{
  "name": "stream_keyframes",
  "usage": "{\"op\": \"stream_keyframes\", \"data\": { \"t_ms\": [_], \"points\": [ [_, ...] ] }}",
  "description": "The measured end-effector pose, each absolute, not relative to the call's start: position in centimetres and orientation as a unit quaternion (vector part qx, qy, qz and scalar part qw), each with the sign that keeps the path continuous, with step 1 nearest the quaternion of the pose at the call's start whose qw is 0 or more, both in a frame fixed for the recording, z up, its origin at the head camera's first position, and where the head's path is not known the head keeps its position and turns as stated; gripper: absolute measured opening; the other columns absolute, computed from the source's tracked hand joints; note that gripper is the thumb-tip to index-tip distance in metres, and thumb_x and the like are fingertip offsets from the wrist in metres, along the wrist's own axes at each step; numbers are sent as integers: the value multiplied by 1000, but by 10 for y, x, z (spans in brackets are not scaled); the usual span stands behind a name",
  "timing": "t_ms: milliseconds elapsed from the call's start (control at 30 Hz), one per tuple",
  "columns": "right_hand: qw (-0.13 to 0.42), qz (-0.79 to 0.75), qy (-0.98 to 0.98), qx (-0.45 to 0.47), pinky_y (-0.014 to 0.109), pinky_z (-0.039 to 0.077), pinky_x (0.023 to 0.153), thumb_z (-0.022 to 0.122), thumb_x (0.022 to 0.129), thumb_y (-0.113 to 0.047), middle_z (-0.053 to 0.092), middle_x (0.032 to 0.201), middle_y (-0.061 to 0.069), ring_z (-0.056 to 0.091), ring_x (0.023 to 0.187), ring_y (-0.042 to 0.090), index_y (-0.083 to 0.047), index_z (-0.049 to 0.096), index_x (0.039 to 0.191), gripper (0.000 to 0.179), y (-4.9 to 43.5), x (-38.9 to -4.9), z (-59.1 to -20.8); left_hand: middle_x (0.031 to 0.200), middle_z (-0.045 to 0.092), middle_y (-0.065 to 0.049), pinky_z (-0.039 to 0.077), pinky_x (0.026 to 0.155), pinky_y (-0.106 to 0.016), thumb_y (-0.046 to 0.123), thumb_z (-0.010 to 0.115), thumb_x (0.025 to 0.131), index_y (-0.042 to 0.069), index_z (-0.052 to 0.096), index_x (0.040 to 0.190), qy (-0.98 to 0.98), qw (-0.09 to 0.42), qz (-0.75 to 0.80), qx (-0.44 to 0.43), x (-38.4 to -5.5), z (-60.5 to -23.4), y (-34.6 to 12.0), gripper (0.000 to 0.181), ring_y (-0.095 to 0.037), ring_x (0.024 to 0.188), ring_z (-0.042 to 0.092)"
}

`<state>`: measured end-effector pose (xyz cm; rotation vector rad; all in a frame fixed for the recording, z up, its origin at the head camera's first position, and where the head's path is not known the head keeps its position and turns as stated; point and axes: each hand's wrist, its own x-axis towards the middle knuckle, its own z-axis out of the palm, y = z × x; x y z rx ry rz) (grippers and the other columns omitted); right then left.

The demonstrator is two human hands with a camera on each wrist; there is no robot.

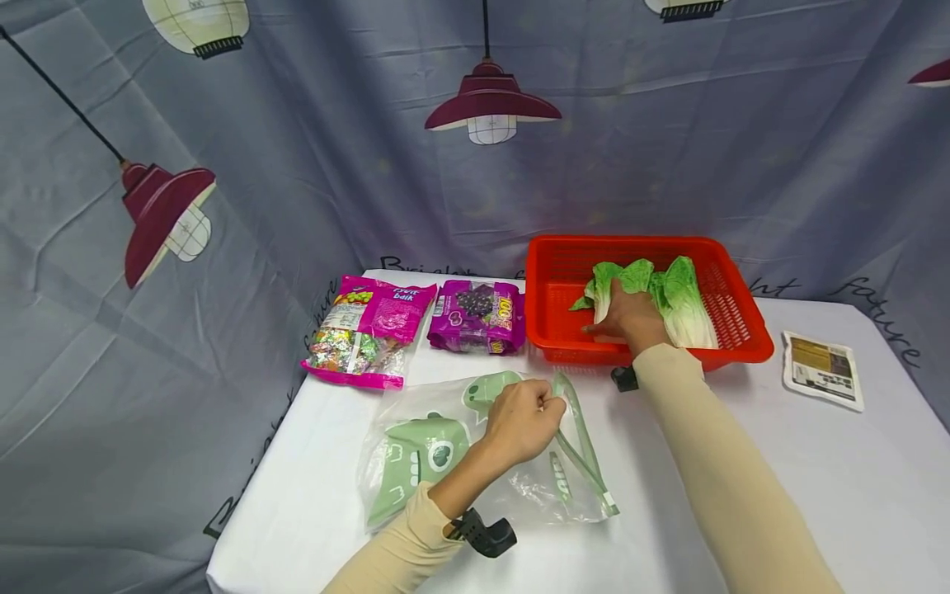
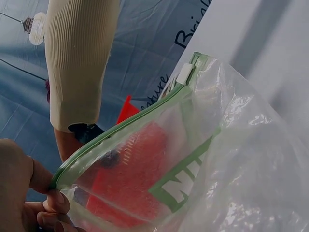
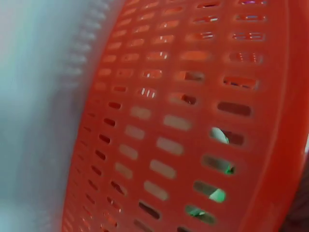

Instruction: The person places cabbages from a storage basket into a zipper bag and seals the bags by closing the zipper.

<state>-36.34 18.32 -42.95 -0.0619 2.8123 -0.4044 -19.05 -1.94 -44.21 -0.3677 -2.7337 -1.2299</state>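
My left hand [image 1: 523, 421] pinches the zip edge of a clear zip-lock bag [image 1: 519, 495] with green cartoon prints, which lies on the table. In the left wrist view, thumb and fingers hold the green zip strip [image 2: 130, 126], and the bag's mouth is parted; the white slider [image 2: 184, 74] sits at the far end. My right hand [image 1: 634, 318] reaches into a red plastic basket [image 1: 745, 318], thumb and index finger spread over the left piece of napa cabbage [image 1: 603, 305]. A second napa cabbage piece [image 1: 686, 305] lies to its right. The other right fingertips are hidden.
A pink candy bag [image 1: 371, 330] and a purple grape-print packet [image 1: 478, 318] lie left of the basket. A small white-and-brown packet [image 1: 822, 370] lies to its right on the white table [image 1: 282, 511]. A grey printed cloth [image 1: 631, 148] hangs behind.
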Motion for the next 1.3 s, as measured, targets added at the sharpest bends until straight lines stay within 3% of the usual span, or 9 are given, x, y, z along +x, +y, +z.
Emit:
{"op": "stream_keyframes", "data": {
  "t_ms": [267, 767, 1133, 1300],
  "points": [
    [129, -149, 980, -14, 56, 47, 89, 65, 82, -28, 58, 107, 38, 55, 105, 49, 8, 9, 151, 96, 183, -362, -428, 50, 38, 8, 30, 45, -26, 19, 52, 77, 18, 42, 55, -904, 59, -406, -120, -190, -444, -19, 25, -11, 53, 42],
    [90, -199, 975, -31, 63, 41, 94, 62, 88, -29, 46, 133, 38, 45, 119, 54, -1, 10, 155, 90, 194, -344, -414, 49, 38, 9, 33, 46, -27, 20, 51, 79, 19, 44, 55, -907, 51, -404, -108, -184, -441, -18, 25, -11, 53, 45],
    [35, -259, 965, -34, 61, 45, 86, 70, 85, -35, 48, 130, 39, 55, 105, 54, -6, -11, 155, 110, 202, -329, -405, 50, 37, 8, 31, 45, -27, 20, 51, 79, 18, 44, 55, -906, 56, -406, -105, -180, -443, -19, 25, -10, 53, 43],
    [8, -285, 958, -24, 63, 36, 98, 68, 86, -38, 32, 145, 37, 41, 123, 55, 2, -8, 153, 109, 207, -322, -403, 49, 36, 8, 30, 44, -27, 19, 51, 79, 18, 44, 55, -905, 59, -409, -104, -178, -441, -20, 25, -10, 53, 43]
  ]
}}
